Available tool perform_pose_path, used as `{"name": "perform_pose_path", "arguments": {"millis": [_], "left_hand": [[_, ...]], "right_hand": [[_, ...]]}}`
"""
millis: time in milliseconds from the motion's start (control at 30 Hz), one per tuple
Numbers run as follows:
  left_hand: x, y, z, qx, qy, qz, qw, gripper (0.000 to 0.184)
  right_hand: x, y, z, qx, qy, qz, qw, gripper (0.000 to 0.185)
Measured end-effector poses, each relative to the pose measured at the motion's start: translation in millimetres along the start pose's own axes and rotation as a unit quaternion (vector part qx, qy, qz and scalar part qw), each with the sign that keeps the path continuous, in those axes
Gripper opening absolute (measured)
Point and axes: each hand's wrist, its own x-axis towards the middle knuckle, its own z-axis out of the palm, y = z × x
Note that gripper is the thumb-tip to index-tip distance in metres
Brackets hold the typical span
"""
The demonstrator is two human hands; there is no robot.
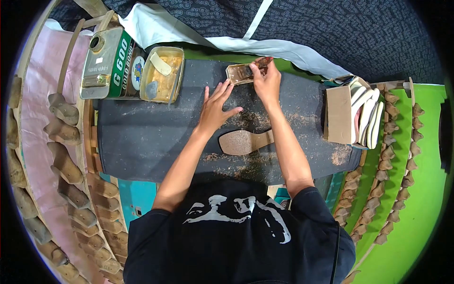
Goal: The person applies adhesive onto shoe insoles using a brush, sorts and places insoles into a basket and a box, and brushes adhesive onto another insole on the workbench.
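My right hand (267, 85) is closed round a brush (243, 71), whose dark bristles are in a small, shallow tray (231, 78) with brown residue at the back of the bench. My left hand (216, 111) is open, fingers spread, just in front of the tray's left end; its fingertips reach close to the rim, and I cannot tell if they touch it. A brown shoe sole (239, 143) lies flat on the dark bench top nearer my body, its narrow end partly hidden by my right forearm.
On the back left stand a metal can (106, 64) and a plastic tub (177, 80) of yellowish stuff holding scrapers. A cardboard box (338, 115) of pale soles is at the right. Brown shavings litter the bench (137, 137). Racks of wooden shoe lasts (66, 163) flank both sides.
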Motion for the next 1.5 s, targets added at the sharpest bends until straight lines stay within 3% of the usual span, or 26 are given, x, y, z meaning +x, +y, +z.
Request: {"name": "perform_pose_path", "arguments": {"millis": [333, 500, 600, 733, 767, 867, 1000, 1100, 1200, 1233, 1367, 1500], "left_hand": [[0.3, 1.6, 0.0, 0.017, -0.005, -0.007, 1.0, 0.091], [0.1, 3.1, 0.3, 0.008, -0.002, -0.016, 1.0, 0.089], [0.8, 4.3, 0.9, 0.007, 0.004, -0.021, 1.0, 0.088], [1.2, 5.3, -0.9, 0.0, -0.001, -0.026, 1.0, 0.088], [1.3, 5.0, -1.8, -0.003, -0.003, -0.028, 1.0, 0.087], [2.5, 6.2, -2.7, -0.009, -0.007, -0.03, 0.999, 0.087], [-1.7, 16.6, -10.9, -0.028, -0.015, -0.054, 0.998, 0.083], [-16.6, 23.8, -17.2, -0.042, -0.029, -0.075, 0.996, 0.079], [-44.8, 28.4, -23.5, -0.059, -0.04, -0.096, 0.993, 0.074], [-56.6, 29.5, -23.2, -0.032, -0.011, -0.072, 0.997, 0.064], [-108.7, 43.2, -37.6, -0.085, -0.006, -0.123, 0.989, 0.049], [-155.7, 54.1, -36.6, -0.133, 0.001, -0.217, 0.967, 0.041]], "right_hand": [[-2.4, 19.8, 5.4, -0.018, -0.025, -0.047, 0.998, 0.02], [0.8, 27.3, -16.7, -0.031, -0.003, 0.025, 0.999, 0.026], [1.7, 38.0, -25.1, -0.023, 0.027, 0.009, 0.999, 0.028], [4.9, 63.0, -29.5, -0.018, 0.073, 0.102, 0.992, 0.024], [6.7, 78.7, -27.4, 0.038, 0.089, 0.153, 0.984, 0.023], [-0.2, 90.3, -22.8, 0.13, 0.036, 0.181, 0.974, 0.028], [-8.1, 85.8, -22.2, 0.122, 0.001, 0.216, 0.969, 0.03], [-16.5, 82.9, -34.1, 0.195, 0.006, 0.295, 0.935, 0.049], [-33.5, 86.6, -58.1, 0.246, -0.004, 0.308, 0.919, 0.055], [-42.8, 87.7, -67.3, 0.249, 0.013, 0.311, 0.917, 0.052], [-99.9, 97.5, -118.5, 0.057, -0.013, 0.205, 0.977, 0.041], [-169.7, 78.9, -154.7, -0.117, -0.072, 0.225, 0.965, 0.036]]}}
